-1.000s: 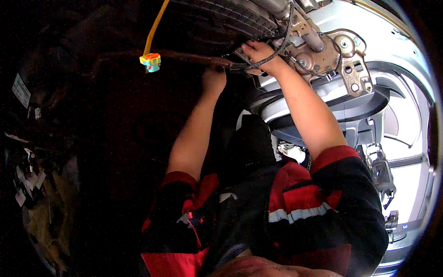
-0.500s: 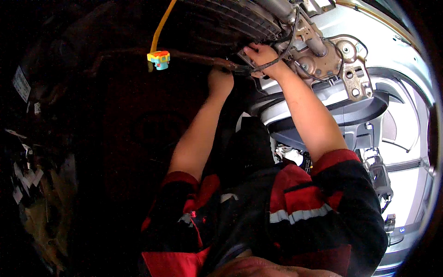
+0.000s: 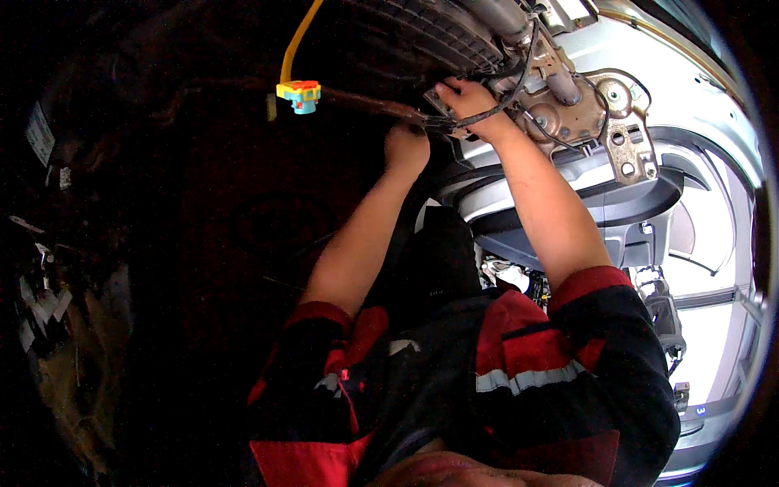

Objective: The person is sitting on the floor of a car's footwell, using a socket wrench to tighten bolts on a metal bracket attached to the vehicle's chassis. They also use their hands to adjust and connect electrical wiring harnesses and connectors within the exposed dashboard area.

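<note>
A dark wiring harness runs in from the left, past both hands. My left hand is curled closed at the harness, its fingertips lost in shadow. Just right of it, my right hand pinches a small flat metal bracket, thumb and a finger showing at its edge. A black cable crosses over the back of this hand and climbs towards the metal column. What the hidden fingers of the right hand touch cannot be seen.
A yellow and light-blue connector hangs on a yellow cable at the upper left. Right of my hands is a brown metal pedal-type bracket. Beyond it are a black and grey door panel and a pale car body frame.
The view has shifted slightly, so the connector and both hands appear a little further right. Both hands keep nearly the same places at the harness and bracket.
</note>
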### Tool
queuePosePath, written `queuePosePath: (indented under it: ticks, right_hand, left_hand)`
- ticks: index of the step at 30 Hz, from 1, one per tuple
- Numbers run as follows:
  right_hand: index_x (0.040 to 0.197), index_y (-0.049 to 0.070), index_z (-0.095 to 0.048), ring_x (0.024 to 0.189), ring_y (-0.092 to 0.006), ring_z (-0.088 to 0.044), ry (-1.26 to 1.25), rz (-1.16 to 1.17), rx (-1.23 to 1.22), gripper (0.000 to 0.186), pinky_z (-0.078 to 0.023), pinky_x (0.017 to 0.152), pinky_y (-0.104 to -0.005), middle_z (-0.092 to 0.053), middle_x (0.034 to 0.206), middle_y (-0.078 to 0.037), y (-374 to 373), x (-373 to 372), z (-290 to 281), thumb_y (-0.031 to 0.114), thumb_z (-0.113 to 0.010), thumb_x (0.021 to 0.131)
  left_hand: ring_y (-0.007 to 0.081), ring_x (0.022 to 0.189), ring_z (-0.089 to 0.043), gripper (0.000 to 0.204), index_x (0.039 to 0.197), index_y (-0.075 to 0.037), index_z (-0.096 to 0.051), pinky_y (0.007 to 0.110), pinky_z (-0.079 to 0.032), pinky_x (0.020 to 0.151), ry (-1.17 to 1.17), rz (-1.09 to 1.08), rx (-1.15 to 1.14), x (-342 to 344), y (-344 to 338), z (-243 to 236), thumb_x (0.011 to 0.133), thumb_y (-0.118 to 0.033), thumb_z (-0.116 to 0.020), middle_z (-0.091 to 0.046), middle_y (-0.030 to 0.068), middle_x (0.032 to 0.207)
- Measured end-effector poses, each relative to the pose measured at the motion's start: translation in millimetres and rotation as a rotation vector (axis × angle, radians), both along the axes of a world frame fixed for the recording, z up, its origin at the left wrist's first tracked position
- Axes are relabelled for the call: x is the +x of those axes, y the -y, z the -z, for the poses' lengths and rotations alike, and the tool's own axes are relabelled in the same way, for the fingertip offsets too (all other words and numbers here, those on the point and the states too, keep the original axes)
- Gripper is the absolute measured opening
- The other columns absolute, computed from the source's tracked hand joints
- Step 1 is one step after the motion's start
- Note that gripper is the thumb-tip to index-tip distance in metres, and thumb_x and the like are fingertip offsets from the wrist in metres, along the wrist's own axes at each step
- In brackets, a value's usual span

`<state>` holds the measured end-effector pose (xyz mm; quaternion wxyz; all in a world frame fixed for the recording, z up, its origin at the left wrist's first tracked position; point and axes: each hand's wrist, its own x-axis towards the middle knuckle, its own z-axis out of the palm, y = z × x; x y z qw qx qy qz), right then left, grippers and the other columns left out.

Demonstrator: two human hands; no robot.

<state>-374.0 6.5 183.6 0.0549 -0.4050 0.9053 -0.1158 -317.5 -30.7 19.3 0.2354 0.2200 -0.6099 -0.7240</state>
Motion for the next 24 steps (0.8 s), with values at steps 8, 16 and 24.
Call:
queuePosePath:
  ticks: [8,16,24]
  right_hand:
    - [0.112,-0.007,-0.059,0.092,-0.0280,-0.064,-0.065,0.000,-0.066,0.048,-0.047,0.083,-0.0331,-0.065,0.099,-0.023,-2,-5,6,0.036,-0.055,0.091]
    - [0.111,-0.008,-0.060,0.094,-0.0318,-0.063,-0.103,0.009,0.023,0.051,-0.046,0.084,-0.0333,-0.066,0.098,-0.024,0,3,-5,0.038,-0.058,0.089]
    - [0.110,-0.007,-0.061,0.099,-0.0330,-0.062,-0.143,-0.002,-0.007,0.049,-0.046,0.087,-0.0346,-0.064,0.105,-0.025,-2,3,-1,0.038,-0.057,0.090]
  left_hand:
    - [0.0329,0.093,-0.059,0.024,0.104,-0.003,-0.059,0.040,-0.047,0.082,-0.115,-0.018,-0.265,-23,23,30,0.088,-0.021,-0.055,-0.062,0.0153,0.102]
    - [0.0403,0.097,-0.057,0.021,0.098,-0.001,-0.062,0.044,-0.046,0.083,-0.237,0.003,-0.305,-22,33,25,0.085,-0.015,-0.053,-0.062,0.0208,0.100]
    - [0.0219,0.071,-0.060,0.014,0.095,-0.001,-0.060,0.036,-0.049,0.065,-0.219,0.143,0.289,-20,32,14,0.087,-0.010,-0.051,-0.062,0.0119,0.086]
